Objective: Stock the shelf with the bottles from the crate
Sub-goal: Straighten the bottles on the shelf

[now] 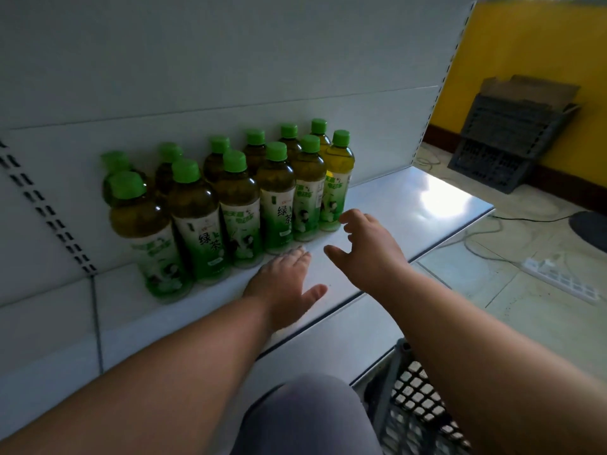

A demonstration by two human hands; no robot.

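Note:
Several green-tea bottles (239, 205) with green caps stand upright in two rows at the back of the white shelf (410, 205). My left hand (284, 284) lies flat on the shelf in front of the bottles, fingers apart, holding nothing. My right hand (364, 244) hovers just above the shelf, fingers spread and curled, a little short of the rightmost bottle (336, 182). The dark plastic crate (414, 408) sits low at the bottom right beside my knee; no bottles show through the part I see.
The shelf's right half is bare metal with glare. Dark crates and flattened cardboard (512, 133) lean on the yellow wall at right. A power strip (558, 280) and cables lie on the tiled floor.

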